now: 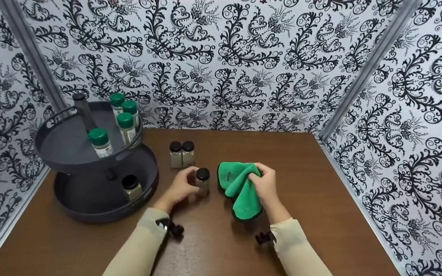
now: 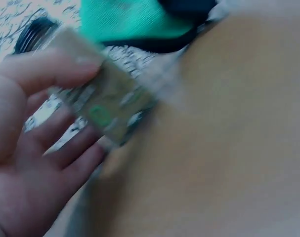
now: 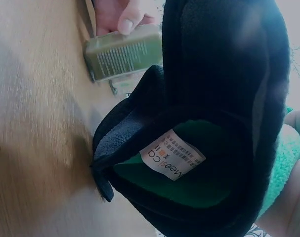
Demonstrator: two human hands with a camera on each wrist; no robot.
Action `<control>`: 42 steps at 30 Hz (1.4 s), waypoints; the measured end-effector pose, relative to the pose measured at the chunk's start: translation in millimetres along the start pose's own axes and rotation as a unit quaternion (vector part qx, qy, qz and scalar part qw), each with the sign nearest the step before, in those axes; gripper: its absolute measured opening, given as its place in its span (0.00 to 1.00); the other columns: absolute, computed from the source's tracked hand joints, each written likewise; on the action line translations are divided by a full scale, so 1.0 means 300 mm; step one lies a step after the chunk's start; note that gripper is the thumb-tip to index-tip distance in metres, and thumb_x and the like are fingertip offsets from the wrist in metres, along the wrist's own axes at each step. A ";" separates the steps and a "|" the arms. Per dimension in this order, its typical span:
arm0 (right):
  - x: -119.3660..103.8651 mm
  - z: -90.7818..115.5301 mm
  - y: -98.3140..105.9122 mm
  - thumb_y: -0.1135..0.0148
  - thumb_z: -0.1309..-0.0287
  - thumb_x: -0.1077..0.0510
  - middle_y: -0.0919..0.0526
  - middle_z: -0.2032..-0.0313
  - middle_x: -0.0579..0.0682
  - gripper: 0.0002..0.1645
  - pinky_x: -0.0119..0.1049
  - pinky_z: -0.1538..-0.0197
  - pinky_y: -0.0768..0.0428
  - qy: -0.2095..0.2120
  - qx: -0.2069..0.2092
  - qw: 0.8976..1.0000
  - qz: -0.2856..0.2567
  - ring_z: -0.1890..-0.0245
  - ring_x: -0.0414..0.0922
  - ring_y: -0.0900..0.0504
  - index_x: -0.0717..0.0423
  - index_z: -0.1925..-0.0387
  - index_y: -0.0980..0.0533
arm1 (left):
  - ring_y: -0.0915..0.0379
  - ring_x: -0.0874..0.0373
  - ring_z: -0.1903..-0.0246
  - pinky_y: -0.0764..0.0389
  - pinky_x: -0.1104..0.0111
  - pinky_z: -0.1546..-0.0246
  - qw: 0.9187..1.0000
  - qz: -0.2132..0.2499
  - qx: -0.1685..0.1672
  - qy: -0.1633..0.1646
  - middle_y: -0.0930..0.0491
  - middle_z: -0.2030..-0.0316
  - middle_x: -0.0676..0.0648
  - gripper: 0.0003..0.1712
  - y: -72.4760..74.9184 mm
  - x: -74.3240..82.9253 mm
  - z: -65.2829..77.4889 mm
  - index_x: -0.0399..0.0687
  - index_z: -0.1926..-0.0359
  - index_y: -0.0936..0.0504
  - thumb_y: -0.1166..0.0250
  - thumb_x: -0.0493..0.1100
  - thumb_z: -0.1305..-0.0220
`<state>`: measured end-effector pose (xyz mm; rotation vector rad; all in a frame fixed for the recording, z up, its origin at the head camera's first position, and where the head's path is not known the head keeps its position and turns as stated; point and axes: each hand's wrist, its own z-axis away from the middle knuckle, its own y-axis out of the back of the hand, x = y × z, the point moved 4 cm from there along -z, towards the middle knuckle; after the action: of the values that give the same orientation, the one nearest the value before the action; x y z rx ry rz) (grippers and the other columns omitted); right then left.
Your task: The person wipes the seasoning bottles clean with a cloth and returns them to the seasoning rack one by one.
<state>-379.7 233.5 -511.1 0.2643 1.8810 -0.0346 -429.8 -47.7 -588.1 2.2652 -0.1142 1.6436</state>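
Note:
Near the middle of the table, my left hand (image 1: pixel 182 187) grips a small glass spice jar (image 1: pixel 203 183) with a black lid. In the left wrist view the thumb lies across one side of the jar (image 2: pixel 107 98), with fingers behind it. My right hand (image 1: pixel 266 186) pinches a green cloth (image 1: pixel 240 188) with dark edging, bunched and hanging over the table just right of the jar. The right wrist view shows the cloth's dark underside (image 3: pixel 214 59) and a white tag (image 3: pixel 172 154). Behind the left hand stand two more black-lidded jars (image 1: pixel 182 155), side by side.
A dark two-tier round tray (image 1: pixel 63 142) stands at the left. On its upper tier are several green-capped jars (image 1: pixel 100 142) and a tall dark grinder-like bottle (image 1: pixel 84 113); a black-lidded jar (image 1: pixel 132 188) sits in the lower tier. Patterned walls (image 1: pixel 221 69) enclose the brown table (image 1: pixel 313 237).

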 end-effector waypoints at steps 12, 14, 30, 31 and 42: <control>-0.013 0.023 -0.032 0.43 0.42 0.77 0.10 0.59 0.61 0.19 0.33 0.65 0.24 0.015 -0.026 1.000 -0.006 0.68 0.45 0.18 0.64 0.55 0.12 | 0.23 0.59 0.61 0.19 0.71 0.59 0.984 0.009 0.177 0.017 0.15 0.60 0.43 0.29 -0.066 0.045 0.049 0.37 0.51 0.16 0.27 0.22 0.60; -0.038 0.030 -0.033 0.43 0.42 0.77 0.09 0.57 0.61 0.21 0.31 0.61 0.20 0.049 -0.022 0.999 -0.003 0.64 0.43 0.14 0.63 0.55 0.11 | 0.22 0.60 0.62 0.19 0.72 0.60 0.984 0.021 0.176 0.004 0.16 0.61 0.43 0.28 -0.069 0.081 0.047 0.36 0.51 0.16 0.25 0.23 0.59; -0.103 0.121 -0.144 0.35 0.46 0.78 0.06 0.55 0.50 0.26 0.34 0.53 0.12 0.212 -0.073 0.973 0.050 0.56 0.42 0.09 0.52 0.53 0.10 | 0.16 0.56 0.61 0.12 0.66 0.56 0.984 0.106 0.124 -0.074 0.14 0.60 0.46 0.29 -0.108 0.417 0.113 0.44 0.48 0.15 0.16 0.30 0.54; -0.105 0.123 -0.144 0.35 0.46 0.78 0.06 0.55 0.49 0.26 0.33 0.54 0.12 0.204 -0.074 0.975 0.053 0.57 0.42 0.09 0.51 0.53 0.10 | 0.16 0.56 0.61 0.12 0.65 0.56 0.984 0.096 0.128 -0.077 0.14 0.61 0.46 0.29 -0.107 0.413 0.112 0.45 0.48 0.14 0.16 0.31 0.54; -0.237 0.195 -0.145 0.33 0.53 0.82 0.08 0.56 0.63 0.24 0.32 0.47 0.13 0.308 0.018 0.950 0.045 0.52 0.46 0.08 0.66 0.54 0.12 | 0.17 0.57 0.62 0.12 0.64 0.55 0.986 0.079 0.117 -0.083 0.15 0.62 0.42 0.30 -0.124 0.415 0.115 0.41 0.47 0.15 0.16 0.32 0.54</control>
<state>-312.7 170.2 -467.9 0.4208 2.4886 0.0866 -348.0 -7.3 -489.4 2.6320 -0.1503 1.6155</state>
